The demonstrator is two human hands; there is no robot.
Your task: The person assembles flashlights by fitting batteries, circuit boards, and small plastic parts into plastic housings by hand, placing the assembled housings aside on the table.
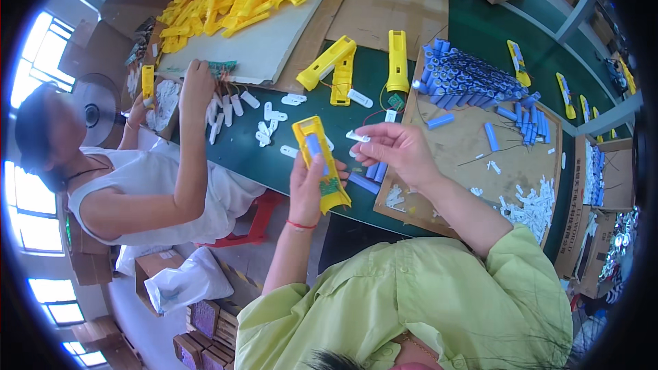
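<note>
A yellow plastic housing (332, 168) is held in the left hand (306, 189), above the front edge of the green table (240, 167), with its open side turned up and its length tilted. It is grasped around the lower half, the thumb being laid over the near edge. Inside it, a blue cylindrical cell (314, 145) is seated toward the upper end and a green circuit board (330, 187) toward the lower. By the right hand (403, 154), a small white plastic piece (356, 136) is pinched between thumb and forefinger, just beside the housing; whether the second white bit under those fingers is also gripped cannot be told.

The housing is judged light and fairly stiff, smooth enough to slip if loosely held, and best taken by its long side walls. Most of the weight is probably supplied by the cell. The board and any thin leads should be treated as fragile and not pressed. The white piece looks light and rigid, easily dropped, and best pinched by its edges. At the right, more blue cells (466, 79) are heaped on a brown tray (449, 157).
</note>
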